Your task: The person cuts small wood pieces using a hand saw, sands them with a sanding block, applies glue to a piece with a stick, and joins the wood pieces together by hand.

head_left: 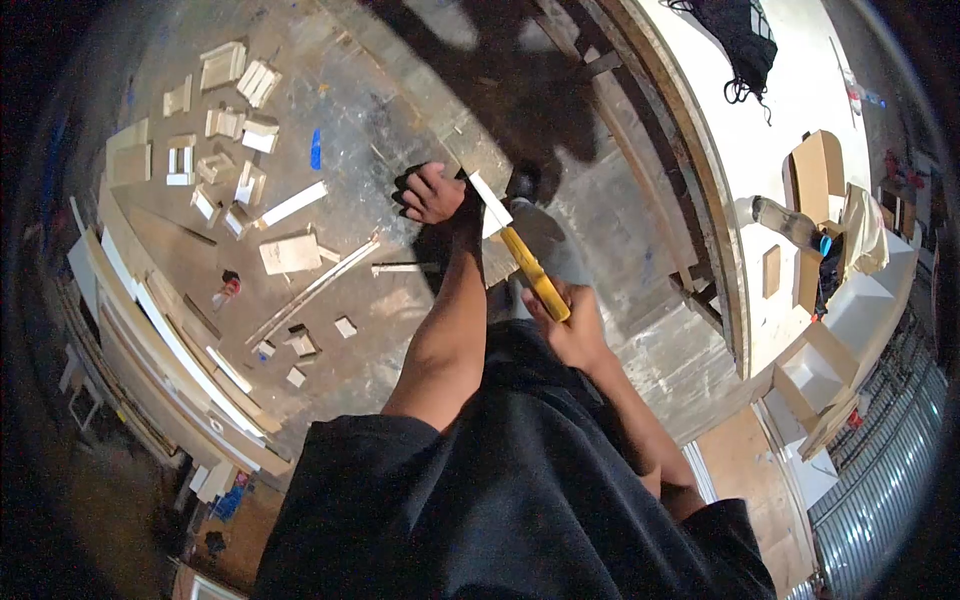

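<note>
My right hand is wrapped round the lower end of a yellow handle. A pale, flat piece extends from the upper end of that handle, just right of my left wrist. My left hand is bent with its fingers curled, above the floor near the tip of the pale piece. What its fingers hold, if anything, is hidden. Part of a light board shows beneath the yellow handle, between my forearms.
Small wooden pieces lie scattered on the floor at the left, with a long white strip and a blue object. Long boards line the left edge. A white-topped table at the right bears cardboard and dark cloth.
</note>
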A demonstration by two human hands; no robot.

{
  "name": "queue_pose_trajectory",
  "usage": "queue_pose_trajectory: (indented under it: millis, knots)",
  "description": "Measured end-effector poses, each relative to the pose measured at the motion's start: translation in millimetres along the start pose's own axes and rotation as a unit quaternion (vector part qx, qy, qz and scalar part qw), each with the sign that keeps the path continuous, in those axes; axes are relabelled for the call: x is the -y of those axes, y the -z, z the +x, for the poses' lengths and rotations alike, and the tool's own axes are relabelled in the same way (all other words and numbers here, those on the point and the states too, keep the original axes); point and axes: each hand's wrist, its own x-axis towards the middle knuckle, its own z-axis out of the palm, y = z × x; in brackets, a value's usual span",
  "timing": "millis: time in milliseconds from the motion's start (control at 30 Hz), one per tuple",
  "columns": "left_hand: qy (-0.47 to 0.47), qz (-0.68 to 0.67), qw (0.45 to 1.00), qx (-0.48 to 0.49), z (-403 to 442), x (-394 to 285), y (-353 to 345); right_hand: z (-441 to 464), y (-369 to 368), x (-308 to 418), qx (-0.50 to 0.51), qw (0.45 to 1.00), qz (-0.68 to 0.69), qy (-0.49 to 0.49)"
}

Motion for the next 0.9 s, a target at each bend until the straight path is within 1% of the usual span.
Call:
queue_pose_trajectory:
  millis: [67, 100, 133, 200, 233, 300, 333, 400, 467, 500, 533, 600, 633, 667, 700, 733, 767, 833, 867, 900]
  knots:
    - [0.012, -0.012, 1.0, -0.015, 3, -8, -3, -18, 12, -2, 0.018, 1.0, 0.005, -0.011]
    - [0.005, -0.021, 1.0, -0.013, 3, -10, 3, -38, 27, 23, 0.007, 0.999, -0.021, -0.024]
    - [0.01, -0.02, 1.0, -0.016, 4, -10, -1, -45, 29, 20, 0.01, 0.999, -0.023, -0.021]
    - [0.015, -0.007, 1.0, -0.014, 1, -5, -7, -55, 30, 15, 0.002, 0.998, 0.05, -0.022]
    - [0.012, 0.008, 0.999, -0.033, 3, -5, -8, -36, 24, 20, 0.015, 0.999, 0.012, -0.032]
    - [0.001, 0.002, 0.999, -0.034, 6, -8, -6, 7, 9, 15, 0.011, 0.999, -0.009, -0.03]
    - [-0.011, 0.003, 0.999, -0.03, 3, -4, -2, 12, 4, 11, 0.011, 0.999, -0.028, -0.034]
    - [0.004, -0.011, 0.999, -0.048, 3, -7, -5, -14, 9, 15, -0.006, 0.999, -0.03, -0.023]
    - [0.008, 0.015, 0.998, -0.057, 2, -4, -14, -54, 27, 27, 0.0, 1.0, 0.006, 0.0]
    - [0.009, 0.018, 0.998, -0.058, 1, -2, -13, -59, 32, 27, 0.014, 0.999, 0.037, -0.015]
    - [0.008, 0.022, 0.998, -0.054, 1, -2, -13, -51, 27, 25, 0.014, 0.999, 0.039, -0.013]
    - [0.001, 0.018, 0.999, -0.047, 4, -9, -15, -18, 12, 23, 0.003, 0.999, -0.029, 0.022]
    - [-0.011, 0.009, 1.0, -0.025, 6, -7, -9, 1, 2, 17, 0.014, 0.996, -0.083, 0.016]
    - [-0.024, 0.004, 1.0, 0.001, 3, -2, 1, -9, 3, 17, 0.019, 0.997, -0.079, 0.008]
    - [-0.015, -0.013, 1.0, 0.002, 2, -5, 6, -10, 6, 19, 0.018, 0.998, -0.064, -0.007]
    - [0.017, 0.011, 1.0, -0.016, 0, -6, -9, -9, 11, 21, 0.012, 0.998, -0.051, -0.019]
    - [0.014, 0.012, 1.0, -0.02, -3, -6, -12, -26, 18, 15, 0.018, 1.0, -0.011, -0.005]
    - [0.014, 0.02, 0.999, -0.031, 2, -2, -14, -42, 26, 29, 0.008, 1.0, 0.016, -0.004]
    - [0.018, 0.025, 0.999, -0.013, -1, -1, -12, -48, 28, 33, -0.005, 0.999, 0.043, -0.009]
    - [0.022, 0.025, 0.999, 0.004, 0, -4, -12, -32, 26, 36, 0.026, 0.998, -0.009, -0.05]
